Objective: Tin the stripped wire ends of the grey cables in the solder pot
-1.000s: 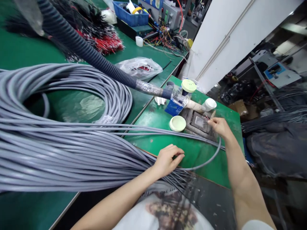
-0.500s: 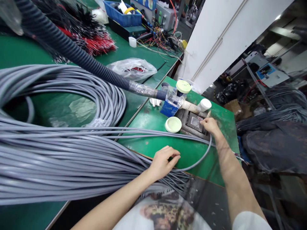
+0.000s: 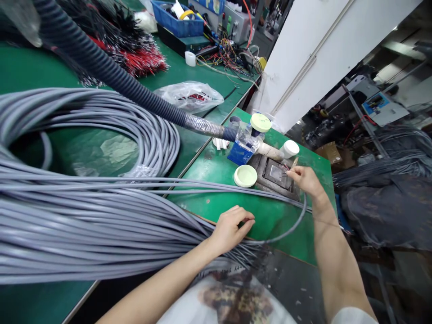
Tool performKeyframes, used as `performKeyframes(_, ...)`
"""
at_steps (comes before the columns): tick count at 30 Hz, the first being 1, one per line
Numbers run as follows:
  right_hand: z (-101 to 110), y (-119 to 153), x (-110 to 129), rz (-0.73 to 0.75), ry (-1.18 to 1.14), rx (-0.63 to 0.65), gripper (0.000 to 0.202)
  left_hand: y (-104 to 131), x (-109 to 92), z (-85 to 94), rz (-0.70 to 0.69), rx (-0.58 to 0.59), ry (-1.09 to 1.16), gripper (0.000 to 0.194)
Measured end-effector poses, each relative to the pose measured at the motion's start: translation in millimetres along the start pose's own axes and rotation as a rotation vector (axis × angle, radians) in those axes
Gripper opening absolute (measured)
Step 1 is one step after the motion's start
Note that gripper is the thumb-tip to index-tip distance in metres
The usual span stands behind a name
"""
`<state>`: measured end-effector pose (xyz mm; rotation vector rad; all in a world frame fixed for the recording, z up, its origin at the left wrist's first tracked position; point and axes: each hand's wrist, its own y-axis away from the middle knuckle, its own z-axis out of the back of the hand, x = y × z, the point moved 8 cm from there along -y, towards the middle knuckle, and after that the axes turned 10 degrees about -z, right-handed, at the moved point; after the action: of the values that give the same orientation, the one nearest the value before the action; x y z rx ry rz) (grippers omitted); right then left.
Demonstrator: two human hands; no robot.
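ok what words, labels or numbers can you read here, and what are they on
White shirt: perhaps "your" in the line of lettering; the rest is too blurred to read.
Pale yellow-green lid: dark marks, too small to read.
No other text is legible.

So the big dark green workbench (image 3: 20, 67) has a heavy coil of smooth grey cable (image 3: 162, 130) on it, plus a clear crinkly plastic bag (image 3: 191, 95) and heaps of thin black-and-red wire (image 3: 145, 60). The brighter green tabletop (image 3: 263, 211) butted beside it carries a pale yellow round dish (image 3: 245, 176), a grimy square block with a shiny silver centre (image 3: 265, 182) and a white round tub (image 3: 290, 148).
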<state>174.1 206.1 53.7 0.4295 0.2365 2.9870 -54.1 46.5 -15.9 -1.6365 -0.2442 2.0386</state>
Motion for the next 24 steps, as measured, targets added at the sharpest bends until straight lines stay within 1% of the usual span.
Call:
performKeyframes(2, 2, 15, 25, 0.067, -0.053, 0.043, 0.034, 0, -1, -0.6, 0.000, 0.009, -0.006, 0.015)
performKeyframes(5, -8, 29, 68, 0.161, -0.087, 0.084, 0.031, -1, -3, -0.2, -0.010, 0.009, -0.029, 0.014)
performKeyframes(7, -19, 29, 93, 0.210, -0.066, 0.089, 0.029, -1, -4, 0.3, -0.018, 0.007, -0.037, 0.013)
performKeyframes(9, -33, 24, 109, 0.223, -0.015, 0.092, 0.026, -1, -5, 0.2, -0.015, 0.013, -0.041, 0.013)
performKeyframes(12, -54, 13, 119, 0.211, 0.097, 0.107, 0.023, -1, -5, -0.5, -0.009, 0.027, -0.050, 0.013)
performKeyframes(15, -67, 7, 122, 0.215, 0.183, 0.115, 0.022, -1, -4, -0.9, -0.021, 0.029, -0.052, 0.013)
performKeyframes(19, -75, 5, 124, 0.207, 0.237, 0.112, 0.019, 0, -3, -1.1, -0.026, 0.032, -0.041, 0.013)
performKeyframes(24, -79, 6, 127, 0.202, 0.273, 0.094, 0.020, 0, -4, -0.5, -0.031, 0.030, -0.032, 0.013)
